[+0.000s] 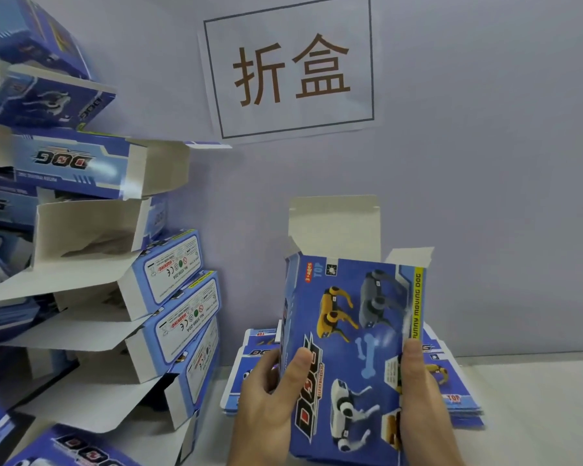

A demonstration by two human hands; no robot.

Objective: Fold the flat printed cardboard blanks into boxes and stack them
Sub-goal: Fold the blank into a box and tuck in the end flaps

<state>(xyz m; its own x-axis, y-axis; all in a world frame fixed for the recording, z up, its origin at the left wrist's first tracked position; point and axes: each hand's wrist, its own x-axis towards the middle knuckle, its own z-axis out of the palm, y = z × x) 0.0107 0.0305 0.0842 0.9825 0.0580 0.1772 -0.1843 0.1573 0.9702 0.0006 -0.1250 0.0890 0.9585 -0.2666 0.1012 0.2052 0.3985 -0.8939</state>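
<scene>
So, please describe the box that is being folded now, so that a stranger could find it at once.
Start at the white sign with two brown characters on the wall and look straight below it. There the left hand and right hand hold one blue box upright. Only it stands with its white top flaps open; the flat blanks lie beneath.

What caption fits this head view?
Both hands open a printed box blank beside stacked folded boxes.

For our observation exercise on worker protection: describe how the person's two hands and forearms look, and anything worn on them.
Both the left hand and the right hand are bare: no gloves, rings or watch show. No sleeve shows on the visible parts of the wrists and forearms. The nails are short and unpainted.
</scene>
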